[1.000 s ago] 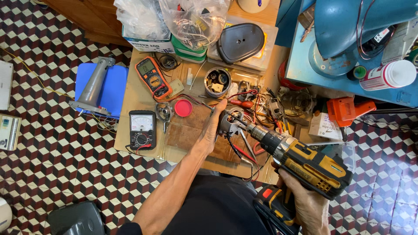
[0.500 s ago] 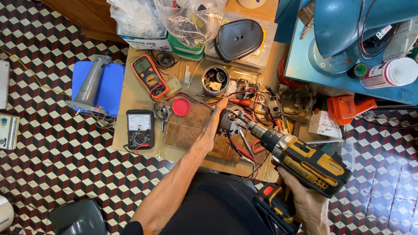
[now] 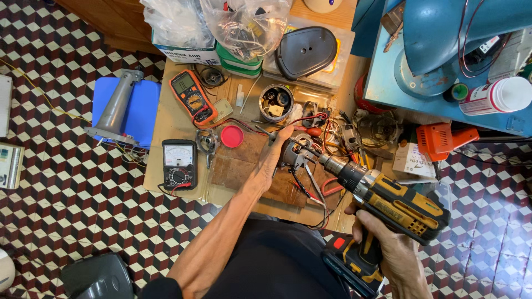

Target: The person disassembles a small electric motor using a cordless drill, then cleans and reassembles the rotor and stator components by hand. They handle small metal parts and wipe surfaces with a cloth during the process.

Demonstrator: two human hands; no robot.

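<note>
Head view: a person's two bare hands at a cluttered wooden workbench [image 3: 177,119] over a checkered floor.
Landmark: small grey motor [image 3: 295,152], lying near the middle of the bench on a brown board.
Left hand [image 3: 275,156]: rests flat against the motor's left side, fingers stretched out and close together, steadying it rather than wrapped around it.
Right hand [image 3: 388,252]: below and right of the motor, fingers curled tight around the grip of a yellow and black cordless drill [image 3: 388,202].
Drill: its chuck points up-left and meets the motor's right end.
Left of motor: red round lid [image 3: 231,135], black analog meter [image 3: 179,164], orange multimeter [image 3: 192,97].
Above motor: open metal tin [image 3: 276,102] of small parts.
</note>
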